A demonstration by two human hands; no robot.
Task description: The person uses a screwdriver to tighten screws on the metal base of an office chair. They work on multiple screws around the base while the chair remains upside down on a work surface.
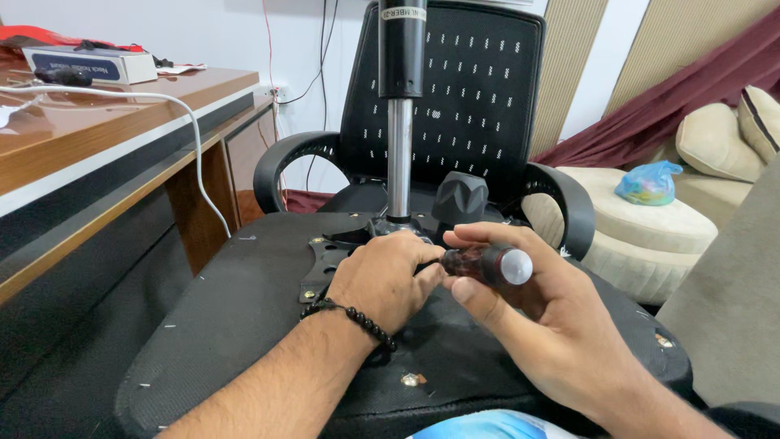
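Right hand [528, 321]: wrapped tight around a dark translucent screwdriver handle with a silvery rounded cap [491, 265], held sideways with the cap end facing the camera.
Left hand [383, 280]: curled down over the tip end of the screwdriver, fingers bunched on the black metal mounting plate [329, 256]. Can't see the tip itself, the hand covers it. Black bead bracelet [353, 315] on that wrist.
Plate spot: middle of the upturned black fabric seat underside [219, 317], right at the foot of the chrome gas-lift column with its black sleeve [400, 122].
Lever: chunky black plastic knob [461, 197] just behind the hands.
Chair: black mesh backrest [479, 89] and curved black armrests behind the column.
Left side: brown wooden desk [89, 122] with a white cable [191, 122] hanging off it.
Right side: cream cushioned sofa [650, 228] with a blue plastic bag [648, 182] sitting on it.
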